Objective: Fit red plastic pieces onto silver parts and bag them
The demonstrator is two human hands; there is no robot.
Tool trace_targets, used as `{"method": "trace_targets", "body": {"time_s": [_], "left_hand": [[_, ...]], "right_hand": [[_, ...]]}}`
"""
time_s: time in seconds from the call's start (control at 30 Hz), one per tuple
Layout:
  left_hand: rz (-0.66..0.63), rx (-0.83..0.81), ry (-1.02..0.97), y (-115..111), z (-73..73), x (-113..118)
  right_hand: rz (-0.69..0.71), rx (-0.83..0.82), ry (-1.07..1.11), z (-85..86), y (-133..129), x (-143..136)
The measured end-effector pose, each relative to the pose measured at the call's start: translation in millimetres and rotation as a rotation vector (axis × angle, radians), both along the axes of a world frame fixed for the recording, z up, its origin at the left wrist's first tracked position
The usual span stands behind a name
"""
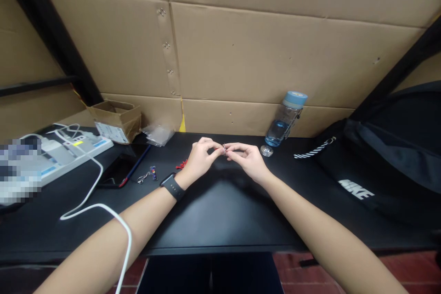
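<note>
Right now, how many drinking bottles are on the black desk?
1. The clear bottle with a blue cap leans against the cardboard wall, beyond the right hand. Another could be hidden behind the black bag on the right.

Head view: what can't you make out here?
- Small metal piece pinched between left hand and right hand: too small to identify.
- Red bits: mostly hidden behind the left hand.
- Power strip: its left end is blurred out.
- Black bag: cut off by the right edge.
</note>
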State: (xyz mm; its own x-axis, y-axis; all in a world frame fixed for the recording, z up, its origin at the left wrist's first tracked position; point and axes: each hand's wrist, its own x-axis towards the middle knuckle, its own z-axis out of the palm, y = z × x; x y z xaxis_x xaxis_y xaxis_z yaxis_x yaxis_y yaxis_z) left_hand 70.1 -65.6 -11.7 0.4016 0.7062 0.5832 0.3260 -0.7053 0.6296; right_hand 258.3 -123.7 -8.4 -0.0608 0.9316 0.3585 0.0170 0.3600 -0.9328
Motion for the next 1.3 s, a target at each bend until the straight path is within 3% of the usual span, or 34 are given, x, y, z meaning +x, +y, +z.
{"method": "trace_targets", "body": {"time_s": [0.47, 0.77, 1.0, 1.3], "left_hand": [[0.073, 0.046, 0.128, -7, -0.5, 3], [0.077, 0.096, 0.227, -8, -1.5, 5], [0.023, 0.104, 0.193, -13, 4.8, 2], [-0.014, 0.154, 0.242, -10, 1.4, 1]], "right_hand": [[-0.168, 0.164, -0.259, -12.7, 3, 2], [-0.151, 0.255, -0.506, 0.9, 0, 2], [-0.154, 0.231, -0.493, -1.1, 6, 11], [-0.110, 0.199, -0.431, -2.2, 5, 8]]}}
